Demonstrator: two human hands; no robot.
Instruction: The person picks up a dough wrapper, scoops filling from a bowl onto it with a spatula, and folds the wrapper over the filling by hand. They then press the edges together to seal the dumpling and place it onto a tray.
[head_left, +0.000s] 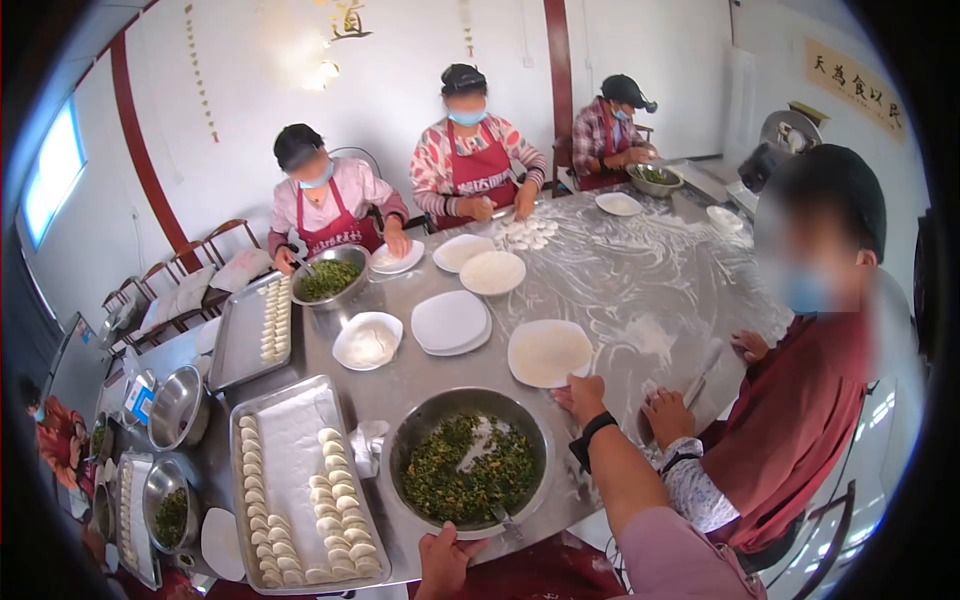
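Bowl [440, 402] of chopped greens [440, 470] on the metal table [590, 280], beside a tray [292, 450] of dumplings [342, 500]. The person's left hand [450, 558] touches the bowl's near rim; whether its grip is clamped cannot be told. The right hand [582, 397] has its grip clamped on the near edge of a white plate [516, 350].

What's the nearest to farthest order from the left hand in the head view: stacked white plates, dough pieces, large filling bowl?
1. Large filling bowl, at the left hand.
2. Stacked white plates, beyond the bowl.
3. Dough pieces, farthest across.
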